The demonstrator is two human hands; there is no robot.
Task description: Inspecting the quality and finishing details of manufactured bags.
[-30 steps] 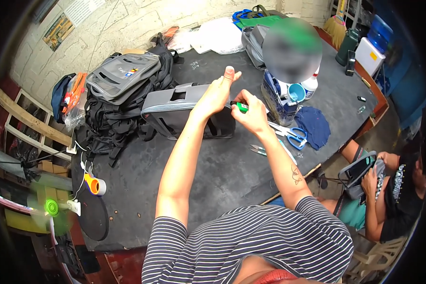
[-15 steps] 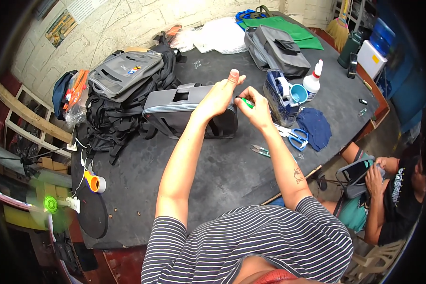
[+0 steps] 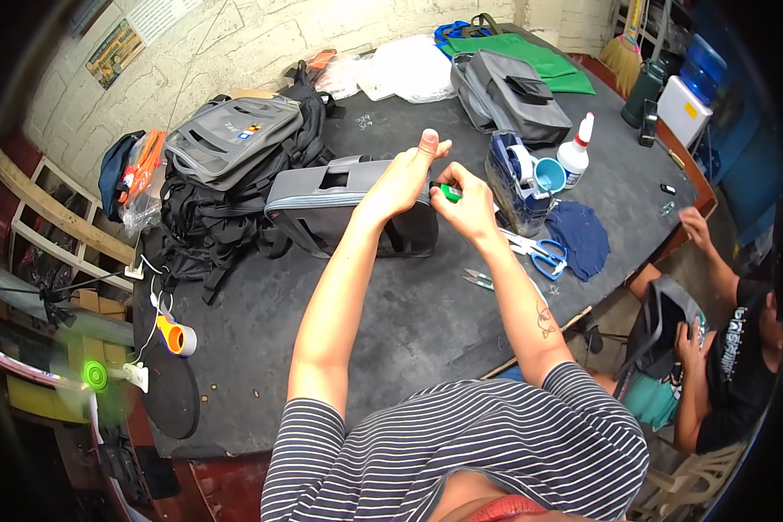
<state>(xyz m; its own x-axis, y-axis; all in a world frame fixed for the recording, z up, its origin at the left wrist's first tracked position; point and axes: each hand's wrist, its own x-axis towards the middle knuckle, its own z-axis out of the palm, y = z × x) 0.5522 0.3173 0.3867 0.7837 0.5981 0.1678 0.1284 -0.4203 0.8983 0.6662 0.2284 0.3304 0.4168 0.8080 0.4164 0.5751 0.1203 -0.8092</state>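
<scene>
A grey bag (image 3: 309,184) with a zipped edge stands on the black table in front of me. My left hand (image 3: 402,181) grips its right end from above, thumb pointing up; most of the other fingers are hidden. Close beside it, my right hand (image 3: 468,204) is closed around a small green lighter (image 3: 449,193), as far as its shape shows. The lighter's dark end is at the bag's right edge, near the left hand. Thread snips (image 3: 478,279) lie below my right wrist, and blue-handled scissors (image 3: 546,256) lie just right of my right forearm.
Black backpacks with a grey bag (image 3: 235,135) are piled at left. Right of my hands stand a clear container (image 3: 520,187), a white bottle (image 3: 573,155) and a dark blue cloth (image 3: 578,237). Another grey bag (image 3: 518,100) lies behind. A fan (image 3: 96,376) spins at left; a seated co-worker (image 3: 731,348) is at right.
My right hand has shifted slightly, its fingers covering more of the green lighter. My left hand stays on the bag. The co-worker has raised one hand toward the table's edge.
</scene>
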